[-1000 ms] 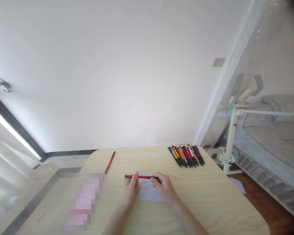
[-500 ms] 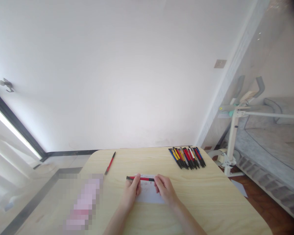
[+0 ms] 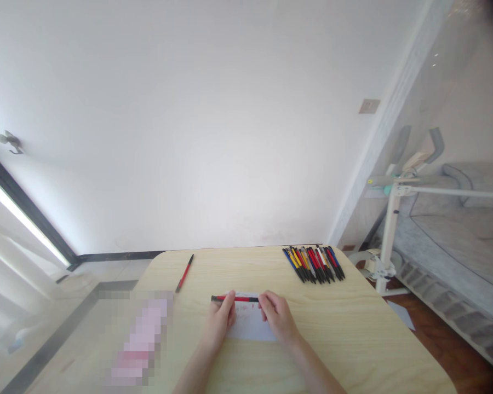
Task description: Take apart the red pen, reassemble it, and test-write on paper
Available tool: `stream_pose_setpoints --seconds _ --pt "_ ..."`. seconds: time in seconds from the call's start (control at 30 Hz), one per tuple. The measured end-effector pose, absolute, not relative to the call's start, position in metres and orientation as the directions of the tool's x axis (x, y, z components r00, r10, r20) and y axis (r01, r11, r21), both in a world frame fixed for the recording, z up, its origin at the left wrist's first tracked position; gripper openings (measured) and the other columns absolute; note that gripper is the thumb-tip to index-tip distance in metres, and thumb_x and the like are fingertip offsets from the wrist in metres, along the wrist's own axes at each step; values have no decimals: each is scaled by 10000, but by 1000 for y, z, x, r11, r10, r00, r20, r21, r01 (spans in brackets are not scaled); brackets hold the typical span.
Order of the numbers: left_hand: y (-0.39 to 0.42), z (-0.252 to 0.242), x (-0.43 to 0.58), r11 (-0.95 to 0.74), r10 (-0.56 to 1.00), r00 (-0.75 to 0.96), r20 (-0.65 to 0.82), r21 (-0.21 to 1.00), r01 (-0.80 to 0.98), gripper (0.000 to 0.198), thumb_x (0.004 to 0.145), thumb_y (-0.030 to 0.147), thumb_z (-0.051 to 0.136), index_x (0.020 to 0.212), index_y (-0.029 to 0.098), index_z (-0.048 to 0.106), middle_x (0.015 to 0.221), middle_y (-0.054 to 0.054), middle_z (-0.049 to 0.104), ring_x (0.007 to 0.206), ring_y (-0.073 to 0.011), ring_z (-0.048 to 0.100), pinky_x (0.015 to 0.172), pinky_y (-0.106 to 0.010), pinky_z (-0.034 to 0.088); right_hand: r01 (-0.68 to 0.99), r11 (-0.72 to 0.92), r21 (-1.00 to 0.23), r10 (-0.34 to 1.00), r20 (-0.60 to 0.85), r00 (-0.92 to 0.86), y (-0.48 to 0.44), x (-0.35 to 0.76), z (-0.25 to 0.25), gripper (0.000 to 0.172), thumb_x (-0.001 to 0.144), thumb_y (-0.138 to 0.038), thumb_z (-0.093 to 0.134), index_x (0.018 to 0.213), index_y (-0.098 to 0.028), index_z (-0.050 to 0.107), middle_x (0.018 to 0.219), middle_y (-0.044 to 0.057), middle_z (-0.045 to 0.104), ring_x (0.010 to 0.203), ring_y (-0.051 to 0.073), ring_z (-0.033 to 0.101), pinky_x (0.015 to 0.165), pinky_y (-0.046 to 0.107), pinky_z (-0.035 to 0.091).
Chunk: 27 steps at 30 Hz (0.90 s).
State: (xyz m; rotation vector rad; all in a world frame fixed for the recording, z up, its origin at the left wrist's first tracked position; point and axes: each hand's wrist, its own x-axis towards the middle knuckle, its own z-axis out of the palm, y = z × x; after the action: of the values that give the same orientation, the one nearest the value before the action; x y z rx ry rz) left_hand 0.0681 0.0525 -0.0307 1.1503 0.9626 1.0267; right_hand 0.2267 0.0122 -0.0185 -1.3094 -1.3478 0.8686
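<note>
A red pen [image 3: 243,299] with black ends lies level across both hands, above a sheet of white paper [image 3: 252,325] that bears reddish scribbles. My left hand [image 3: 223,316] pinches the pen's barrel near its left end, thumb on top. At the other end, the fingers of my right hand [image 3: 276,314] are closed around the black tip, which they partly hide. Another red and black pen [image 3: 184,274] lies alone on the table, to the left of my hands.
Several pens [image 3: 314,265] in blue, yellow, red, white and grey lie side by side at the table's back right. The pale wooden table [image 3: 345,339] stands against a white wall. To its right are an exercise machine [image 3: 388,235] and a grey sofa [image 3: 456,246].
Both hands keep hold of the red pen in almost the same place. The other pens and the paper have not moved.
</note>
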Motion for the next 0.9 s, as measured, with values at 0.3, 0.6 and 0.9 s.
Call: stream_pose_setpoints --seconds 0.3,0.6,0.9 --pt "53 -30 69 102 964 256 -67 987 -124 550 770 531 452 355 198 314 307 64 257 322 -58 244 373 -226 171 213 100 -972 977 136 163 14 225 -22 464 860 -504 345 546 -181 459 413 -55 403 389 89 406 420 195 310" --pt "53 -27 70 75 974 220 -50 991 -107 574 757 553 452 337 194 298 295 57 267 315 -53 246 364 -220 173 236 80 -968 982 118 150 16 226 -23 467 835 -525 381 522 -186 450 384 -61 398 368 88 407 422 199 320" --pt "54 -29 70 77 976 210 -59 994 -81 572 744 571 454 342 192 309 287 53 275 315 -57 259 368 -224 180 196 79 -978 983 108 146 17 227 -24 453 824 -524 402 541 -179 475 384 -56 418 356 85 391 392 197 294"
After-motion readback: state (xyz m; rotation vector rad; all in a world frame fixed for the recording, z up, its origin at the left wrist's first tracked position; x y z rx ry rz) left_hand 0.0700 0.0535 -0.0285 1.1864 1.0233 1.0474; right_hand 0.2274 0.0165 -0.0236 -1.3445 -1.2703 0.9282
